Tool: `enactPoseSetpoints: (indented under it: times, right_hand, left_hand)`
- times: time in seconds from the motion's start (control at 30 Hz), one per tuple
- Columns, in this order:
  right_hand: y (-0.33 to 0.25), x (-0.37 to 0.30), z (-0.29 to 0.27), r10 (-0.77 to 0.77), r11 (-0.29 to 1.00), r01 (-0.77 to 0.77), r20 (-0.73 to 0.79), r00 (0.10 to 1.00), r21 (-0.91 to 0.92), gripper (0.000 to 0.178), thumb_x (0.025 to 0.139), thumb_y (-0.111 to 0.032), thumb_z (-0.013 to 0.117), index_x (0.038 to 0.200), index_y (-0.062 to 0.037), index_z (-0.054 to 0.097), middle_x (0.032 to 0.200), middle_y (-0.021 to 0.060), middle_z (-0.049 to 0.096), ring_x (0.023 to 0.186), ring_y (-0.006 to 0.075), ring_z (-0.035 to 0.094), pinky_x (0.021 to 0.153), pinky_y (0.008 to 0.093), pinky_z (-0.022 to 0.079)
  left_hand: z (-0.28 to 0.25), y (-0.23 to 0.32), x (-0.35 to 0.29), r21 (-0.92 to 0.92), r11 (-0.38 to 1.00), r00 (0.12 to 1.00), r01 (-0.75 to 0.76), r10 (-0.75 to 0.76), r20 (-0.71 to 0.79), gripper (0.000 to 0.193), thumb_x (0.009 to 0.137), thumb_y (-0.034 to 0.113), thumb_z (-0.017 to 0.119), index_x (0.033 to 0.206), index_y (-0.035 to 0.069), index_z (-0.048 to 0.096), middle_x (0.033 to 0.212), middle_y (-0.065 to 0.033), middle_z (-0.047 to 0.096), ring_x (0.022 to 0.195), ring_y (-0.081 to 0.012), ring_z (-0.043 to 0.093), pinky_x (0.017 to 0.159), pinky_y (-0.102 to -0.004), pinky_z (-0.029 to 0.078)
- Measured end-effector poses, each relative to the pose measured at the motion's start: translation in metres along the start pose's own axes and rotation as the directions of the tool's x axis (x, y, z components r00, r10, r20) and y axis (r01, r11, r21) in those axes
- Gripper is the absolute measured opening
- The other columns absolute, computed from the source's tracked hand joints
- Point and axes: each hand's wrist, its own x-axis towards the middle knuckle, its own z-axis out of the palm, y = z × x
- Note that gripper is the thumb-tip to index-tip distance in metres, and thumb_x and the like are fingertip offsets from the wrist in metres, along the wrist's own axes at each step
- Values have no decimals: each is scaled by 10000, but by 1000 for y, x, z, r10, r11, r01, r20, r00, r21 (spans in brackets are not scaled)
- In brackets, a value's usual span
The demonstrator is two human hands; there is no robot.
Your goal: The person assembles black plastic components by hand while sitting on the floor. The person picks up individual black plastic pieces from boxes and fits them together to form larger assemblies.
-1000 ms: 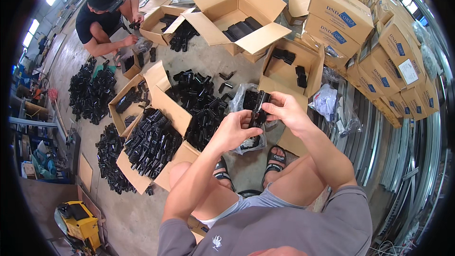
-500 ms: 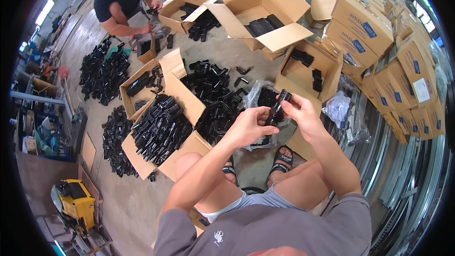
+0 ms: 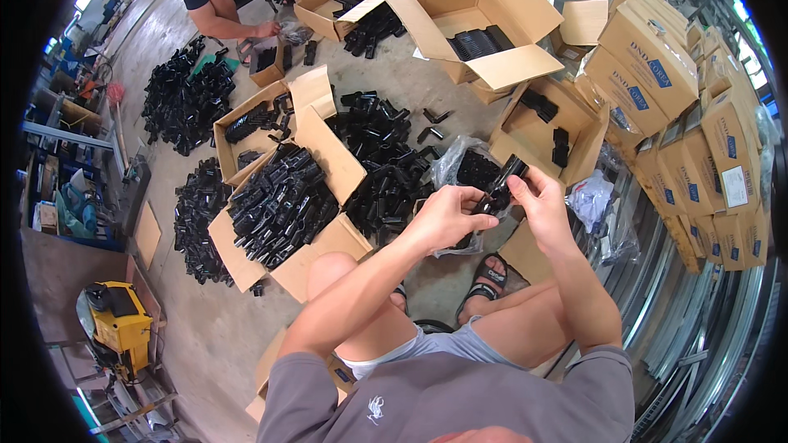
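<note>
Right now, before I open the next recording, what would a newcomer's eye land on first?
Probably the glossy black parts heaped in an open carton left of centre, with more piles on the floor around it. Next come the left hand and right hand, holding a black piece right of centre. Stacked brown cartons at the right and a yellow machine at the lower left also stand out.

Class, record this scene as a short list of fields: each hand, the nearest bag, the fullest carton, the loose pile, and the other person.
Left hand: holds a black part at its lower-left end
Right hand: grips the same part from the right
Clear plastic bag: open, black pieces inside
Heaped carton: flaps open, full of black parts
Loose pile: black parts on floor
Co-worker: crouched, upper left
</note>
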Motion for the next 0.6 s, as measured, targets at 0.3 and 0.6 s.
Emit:
enactPoseSetpoints:
  times: [0.3, 0.6]
  right_hand:
    - [6, 3, 2, 6, 998, -5, -21, 1000, 64, 280, 951, -183, 693, 1129, 26, 638, 1007, 31, 677, 889, 92, 609, 820, 270, 500]
    - [7, 3, 0, -17, 998, 17, -9, 1000, 65, 293, 948, -180, 694, 1169, 6, 650, 1007, 4, 673, 900, 76, 588, 819, 250, 469]
  left_hand:
    - [0, -12, 4, 25, 997, 997, -71, 72, -42, 484, 763, 163, 843, 1159, -60, 678, 942, -128, 750, 862, -135, 701, 802, -293, 542]
    - [-3, -2, -3, -61, 994, 996, -87, 88, 19, 444, 746, 123, 842, 1121, -57, 689, 967, -119, 750, 853, -121, 686, 804, -290, 531]
